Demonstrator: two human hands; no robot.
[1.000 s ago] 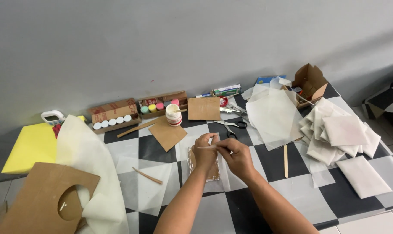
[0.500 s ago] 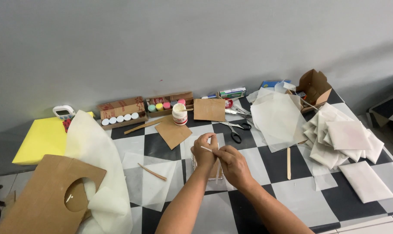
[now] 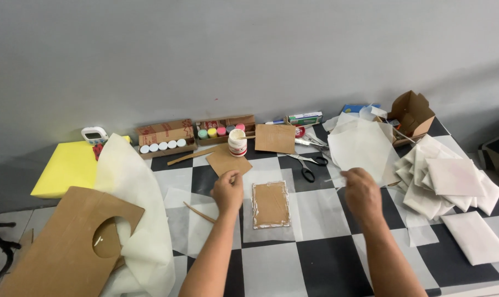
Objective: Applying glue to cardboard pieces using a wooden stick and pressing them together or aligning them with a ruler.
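While cardboard rectangle point(image 3: 271, 204) lies flat on checkered floor point(image 3: 321, 264) between both hands, left hand point(image 3: 228, 191) hovers just left of it, fingers curled, pinching thin stick point(image 3: 236, 177) near brown card point(image 3: 228, 159). Right hand point(image 3: 361, 192) sits well right of rectangle, loosely closed, pinching thin sliver; what it is, cannot tell. Scissors point(image 3: 309, 163) lie beyond rectangle; glue jar point(image 3: 237, 143) near wall edge.

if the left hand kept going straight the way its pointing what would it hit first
Probably the brown cardboard piece just beyond the left hand, then the white jar behind it. From one view, depth is unclear, so the hand might pass above the flat cardboard.
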